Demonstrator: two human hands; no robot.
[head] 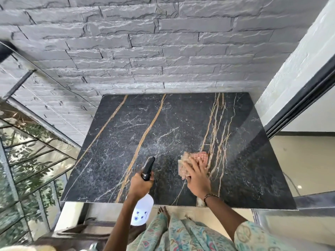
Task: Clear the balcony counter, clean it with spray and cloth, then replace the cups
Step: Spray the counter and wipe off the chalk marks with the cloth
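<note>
Home balcony: marble counter (163,124), glass railing (32,160)

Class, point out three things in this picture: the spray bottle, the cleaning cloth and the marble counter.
spray bottle (142,211): head view, on its white body below the left hand.
cleaning cloth (186,158): head view, on the pink weave beyond the right hand's fingers.
marble counter (126,127): head view, on bare dark stone.

The left hand (140,183) hides the neck of the spray bottle (142,211), whose printed marks are too small to read. Beside the bottle, the right hand (197,178) covers part of the cloth (188,160). Below it, brownish shapes, perhaps furniture, blur at the frame's bottom edge.
</note>
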